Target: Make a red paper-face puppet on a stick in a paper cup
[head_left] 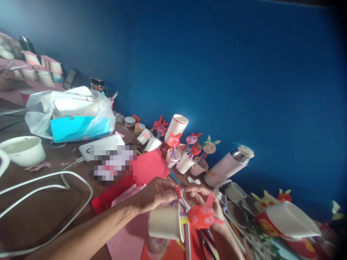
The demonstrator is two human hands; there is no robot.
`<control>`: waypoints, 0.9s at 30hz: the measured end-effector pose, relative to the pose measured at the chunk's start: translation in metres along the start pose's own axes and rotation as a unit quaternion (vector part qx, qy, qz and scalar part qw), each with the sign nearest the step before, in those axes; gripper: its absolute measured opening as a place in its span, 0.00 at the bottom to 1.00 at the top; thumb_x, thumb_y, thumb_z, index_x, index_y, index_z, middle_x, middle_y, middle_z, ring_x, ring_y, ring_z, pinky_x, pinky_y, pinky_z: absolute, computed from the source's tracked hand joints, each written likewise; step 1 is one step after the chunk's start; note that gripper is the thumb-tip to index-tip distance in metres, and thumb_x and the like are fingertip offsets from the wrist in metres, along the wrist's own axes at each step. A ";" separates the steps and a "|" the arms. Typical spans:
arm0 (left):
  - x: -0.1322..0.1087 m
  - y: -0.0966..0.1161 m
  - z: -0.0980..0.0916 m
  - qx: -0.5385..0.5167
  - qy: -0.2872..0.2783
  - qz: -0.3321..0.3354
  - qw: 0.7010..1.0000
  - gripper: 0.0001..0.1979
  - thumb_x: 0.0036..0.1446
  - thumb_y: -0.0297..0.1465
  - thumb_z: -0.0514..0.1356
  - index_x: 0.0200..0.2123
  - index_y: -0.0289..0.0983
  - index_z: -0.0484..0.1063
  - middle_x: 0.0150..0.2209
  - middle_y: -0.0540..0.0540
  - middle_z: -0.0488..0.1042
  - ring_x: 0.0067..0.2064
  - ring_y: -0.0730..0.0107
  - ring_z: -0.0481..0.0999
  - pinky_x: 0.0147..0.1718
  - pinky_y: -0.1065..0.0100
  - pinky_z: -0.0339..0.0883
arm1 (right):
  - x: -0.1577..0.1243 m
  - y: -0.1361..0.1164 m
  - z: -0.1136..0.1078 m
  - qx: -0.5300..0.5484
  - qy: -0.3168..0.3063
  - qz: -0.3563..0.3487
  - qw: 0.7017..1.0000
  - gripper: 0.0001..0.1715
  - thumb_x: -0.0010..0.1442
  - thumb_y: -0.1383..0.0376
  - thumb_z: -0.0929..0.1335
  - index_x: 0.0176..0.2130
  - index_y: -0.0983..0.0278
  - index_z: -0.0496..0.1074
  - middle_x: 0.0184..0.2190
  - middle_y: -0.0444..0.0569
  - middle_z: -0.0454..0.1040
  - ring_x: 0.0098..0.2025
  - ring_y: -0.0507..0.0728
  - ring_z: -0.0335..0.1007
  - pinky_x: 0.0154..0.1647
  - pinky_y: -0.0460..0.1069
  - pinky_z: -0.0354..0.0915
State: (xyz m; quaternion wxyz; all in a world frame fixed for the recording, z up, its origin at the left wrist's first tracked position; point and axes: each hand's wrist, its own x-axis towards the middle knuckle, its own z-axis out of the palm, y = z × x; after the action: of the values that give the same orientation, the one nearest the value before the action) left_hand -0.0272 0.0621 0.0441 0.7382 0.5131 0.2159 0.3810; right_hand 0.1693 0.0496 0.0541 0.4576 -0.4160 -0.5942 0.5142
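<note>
- Left hand [155,195]: fingers pressed together, pinching a small red paper strip [178,192]
- Right hand [202,196]: curved in opposite, fingertips on that strip; an even two-sided pinch seems best, keeping it square
- Just below: a paper cup [165,224] on its side, a red paper rabbit face [202,216] beside it
- Lower down: scissors [206,245], pink card [127,231]
- Farther: paper-cup figures [184,162], a pale pink flask [227,166], a blue wall [244,72]

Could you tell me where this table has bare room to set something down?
Bare brown tabletop shows within the loop of white cable, beside the left hand; it is crowded around the paper cups and thermos flask.
</note>
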 end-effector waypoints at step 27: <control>-0.002 -0.004 0.012 0.249 0.124 0.223 0.934 0.07 0.56 0.32 0.59 0.34 0.36 0.75 0.35 0.43 0.75 0.41 0.65 0.71 0.42 0.64 0.63 | -0.012 -0.032 0.027 -0.516 0.112 -0.282 0.801 0.09 0.55 0.67 0.68 0.38 0.56 0.73 0.48 0.47 0.71 0.58 0.64 0.53 0.54 0.63 0.53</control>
State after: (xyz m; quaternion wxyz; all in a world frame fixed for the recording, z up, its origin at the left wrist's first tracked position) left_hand -0.0188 0.0527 0.0445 0.4501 0.6641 0.2735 0.5306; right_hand 0.1447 0.0273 0.0832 0.3629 -0.4595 -0.8076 -0.0701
